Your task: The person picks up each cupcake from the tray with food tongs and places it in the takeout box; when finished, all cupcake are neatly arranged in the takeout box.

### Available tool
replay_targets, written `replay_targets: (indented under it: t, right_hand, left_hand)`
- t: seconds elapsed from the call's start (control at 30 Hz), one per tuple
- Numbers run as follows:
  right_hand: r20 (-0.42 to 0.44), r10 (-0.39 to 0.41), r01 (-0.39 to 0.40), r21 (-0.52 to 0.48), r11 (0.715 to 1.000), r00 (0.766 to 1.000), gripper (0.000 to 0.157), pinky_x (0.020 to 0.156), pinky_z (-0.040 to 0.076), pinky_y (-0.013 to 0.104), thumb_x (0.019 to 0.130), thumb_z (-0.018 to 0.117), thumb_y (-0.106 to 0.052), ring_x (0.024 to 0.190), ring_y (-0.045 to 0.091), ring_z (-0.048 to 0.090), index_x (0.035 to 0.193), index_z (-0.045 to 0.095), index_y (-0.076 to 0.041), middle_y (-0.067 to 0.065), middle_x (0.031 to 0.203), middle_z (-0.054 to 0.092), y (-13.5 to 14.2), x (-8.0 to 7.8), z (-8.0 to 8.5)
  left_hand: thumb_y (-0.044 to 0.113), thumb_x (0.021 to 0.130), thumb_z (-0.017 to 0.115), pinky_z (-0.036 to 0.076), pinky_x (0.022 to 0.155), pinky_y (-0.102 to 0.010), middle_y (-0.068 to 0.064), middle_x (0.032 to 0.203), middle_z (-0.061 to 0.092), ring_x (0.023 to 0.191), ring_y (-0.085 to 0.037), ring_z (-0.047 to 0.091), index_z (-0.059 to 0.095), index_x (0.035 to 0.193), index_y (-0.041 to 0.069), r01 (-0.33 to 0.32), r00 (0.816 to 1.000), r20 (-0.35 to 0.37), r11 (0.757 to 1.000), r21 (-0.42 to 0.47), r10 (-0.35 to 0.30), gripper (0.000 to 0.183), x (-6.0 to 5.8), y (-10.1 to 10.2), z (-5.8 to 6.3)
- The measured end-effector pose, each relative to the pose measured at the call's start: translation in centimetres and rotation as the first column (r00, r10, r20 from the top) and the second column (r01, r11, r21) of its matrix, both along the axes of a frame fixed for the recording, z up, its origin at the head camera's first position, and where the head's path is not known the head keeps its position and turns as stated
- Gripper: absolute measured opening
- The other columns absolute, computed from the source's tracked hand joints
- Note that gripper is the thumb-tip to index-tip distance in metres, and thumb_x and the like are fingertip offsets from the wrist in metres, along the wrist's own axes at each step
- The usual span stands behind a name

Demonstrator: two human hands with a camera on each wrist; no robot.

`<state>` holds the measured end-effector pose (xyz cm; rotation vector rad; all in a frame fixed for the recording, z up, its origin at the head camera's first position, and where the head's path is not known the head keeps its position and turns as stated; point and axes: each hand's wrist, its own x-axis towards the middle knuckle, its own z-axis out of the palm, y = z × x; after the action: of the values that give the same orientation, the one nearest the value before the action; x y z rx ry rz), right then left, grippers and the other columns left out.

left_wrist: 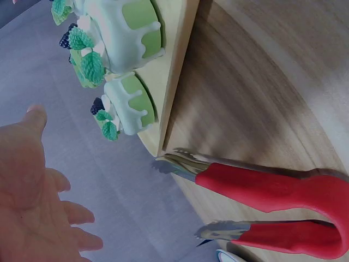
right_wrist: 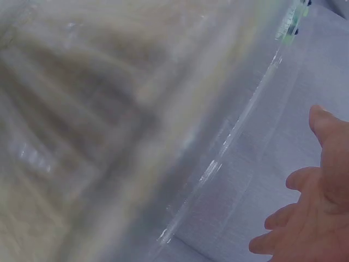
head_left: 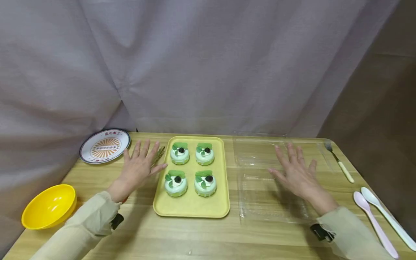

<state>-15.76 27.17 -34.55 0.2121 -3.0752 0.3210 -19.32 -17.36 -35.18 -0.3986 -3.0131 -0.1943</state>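
Note:
My left hand point(head_left: 137, 168) is held over the table with its fingers spread, left of a yellow tray point(head_left: 191, 209). On the tray stand several small green cakes point(head_left: 205, 187), each topped with a dark berry and mint leaves. Below that hand lies a pair of tongs with red handles point(left_wrist: 262, 185); the head view shows little more than their metal tips point(head_left: 158, 156). My right hand point(head_left: 297, 177), fingers also spread, is over a clear plastic box point(head_left: 256, 206) with its lid raised at the back. Neither hand grips anything.
To the left are a patterned plate point(head_left: 105, 146) and a yellow bowl point(head_left: 48, 206). At the right edge lie a fork point(head_left: 339, 162), a pink spoon point(head_left: 373, 220) and a white spoon point(head_left: 390, 216). A grey curtain point(head_left: 208, 72) hangs behind the table.

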Motion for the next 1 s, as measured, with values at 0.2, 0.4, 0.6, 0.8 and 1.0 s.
replay_targets:
  t: [0.2, 0.4, 0.6, 0.8, 1.0]
  right_hand:
    - [-0.002, 0.006, -0.006, -0.011, 1.0, 1.0, 0.08, 0.098, 0.0, 0.084, 0.099, 0.045, -0.052, 0.144, 0.057, -0.004, 0.158, 0.004, -0.016, 0.026, 0.16, -0.013, 0.2, -0.1, 0.2]
    - [-0.015, 0.021, -0.022, -0.136, 0.99, 1.0, 0.076, 0.103, 0.008, 0.08, 0.101, 0.049, -0.043, 0.144, 0.058, 0.005, 0.157, 0.012, -0.009, 0.035, 0.158, 0.002, 1.9, -0.3, 0.8]
    - [-0.102, 0.007, -0.043, -0.356, 0.933, 0.995, 0.063, 0.105, 0.036, 0.06, 0.102, 0.052, -0.023, 0.132, 0.061, 0.03, 0.151, 0.024, 0.006, 0.041, 0.148, 0.027, 7.0, 0.7, 0.1]
    - [0.061, -0.017, 0.046, -0.523, 0.851, 0.998, 0.062, 0.078, 0.035, -0.005, 0.103, 0.049, -0.023, 0.129, -0.003, 0.049, 0.149, 0.025, 0.011, 0.041, 0.146, 0.032, 10.9, 1.7, -2.0]
    - [0.134, -0.005, 0.086, -0.605, 0.791, 0.991, 0.061, 0.079, 0.04, -0.002, 0.102, 0.051, -0.02, 0.1, -0.033, 0.037, 0.146, 0.028, 0.015, 0.041, 0.143, 0.033, 11.8, 2.5, -3.3]
  left_hand:
    - [0.051, 0.097, 0.05, 0.007, 0.11, -0.075, -0.026, 0.16, 0.013, 0.147, -0.051, 0.008, 0.019, 0.156, 0.01, -0.015, 0.999, 0.034, 1.0, 0.022, 0.014, 0.078, 0.0, -0.5, 0.2]
    - [0.054, 0.098, 0.047, 0.008, 0.11, -0.075, -0.028, 0.16, 0.012, 0.147, -0.051, 0.008, 0.018, 0.156, 0.007, -0.018, 0.999, 0.052, 0.998, 0.063, 0.014, 0.08, 0.1, -1.3, 0.3]
    - [0.039, 0.096, 0.059, 0.025, 0.109, -0.069, -0.036, 0.152, 0.028, 0.138, -0.056, 0.028, 0.024, 0.152, -0.005, 0.027, 1.0, -0.017, 0.965, 0.26, -0.024, 0.08, 0.7, -3.7, -0.4]
    - [0.028, 0.09, 0.07, 0.03, 0.107, -0.065, -0.042, 0.147, 0.029, 0.135, -0.056, 0.031, 0.022, 0.146, -0.018, -0.058, 0.994, 0.107, 0.885, 0.462, 0.009, 0.087, 1.5, -6.7, -1.8]
    - [0.031, 0.088, 0.072, 0.032, 0.106, -0.065, -0.046, 0.144, 0.027, 0.132, -0.059, 0.031, 0.021, 0.143, -0.023, -0.175, 0.967, 0.244, 0.878, 0.445, 0.069, 0.092, 2.0, -7.7, -3.2]
